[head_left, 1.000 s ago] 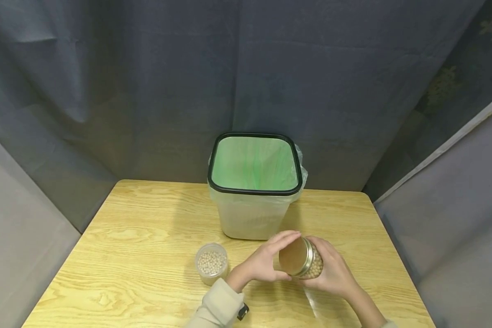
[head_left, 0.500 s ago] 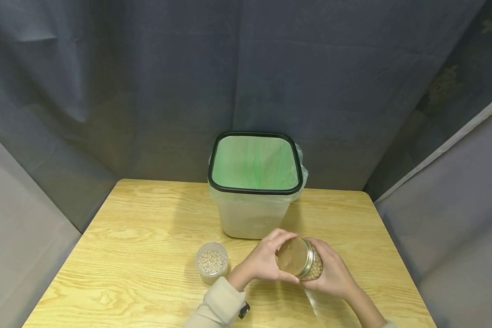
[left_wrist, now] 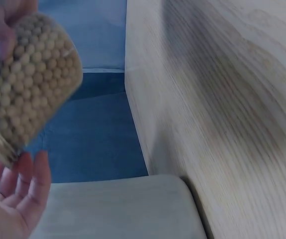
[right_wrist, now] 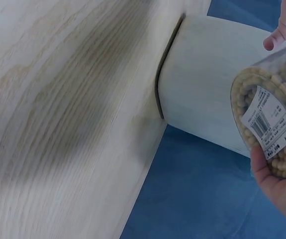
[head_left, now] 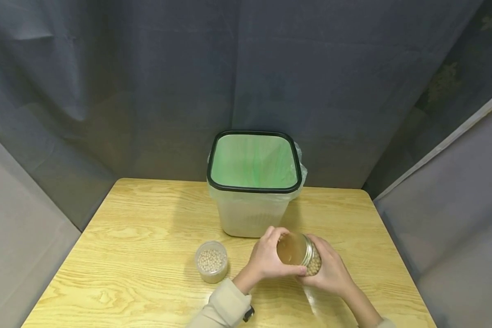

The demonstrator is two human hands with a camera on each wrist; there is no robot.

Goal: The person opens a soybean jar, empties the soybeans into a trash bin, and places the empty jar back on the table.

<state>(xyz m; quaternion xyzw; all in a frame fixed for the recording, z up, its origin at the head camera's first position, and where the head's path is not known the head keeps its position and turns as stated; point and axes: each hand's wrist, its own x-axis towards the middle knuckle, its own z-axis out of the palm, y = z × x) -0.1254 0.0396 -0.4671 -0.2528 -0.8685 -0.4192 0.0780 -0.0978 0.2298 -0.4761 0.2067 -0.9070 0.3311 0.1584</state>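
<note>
A clear jar (head_left: 314,263) full of small round beige balls is tilted, its gold lid (head_left: 291,249) facing left. My right hand (head_left: 332,269) grips the jar body from the right. My left hand (head_left: 269,257) curls its thumb and fingers around the lid, with the thumb along the near side. In the left wrist view, left fingertips are right at the lid's rim, below the jar. A white barcode label (right_wrist: 269,122) shows on the jar's base in the right wrist view. The palm side of the left hand is partly out of frame there.
A small clear tub (head_left: 211,264) of similar balls stands on the wooden table (head_left: 139,255), left of my left forearm. Behind the hands stands a pale bin (head_left: 250,214) with a black rim and a green-tinted liner. Dark curtains hang behind the table.
My left hand has shifted around the lid, its thumb moving right along the near rim toward the right hand. The right hand and jar stay nearly in place.
</note>
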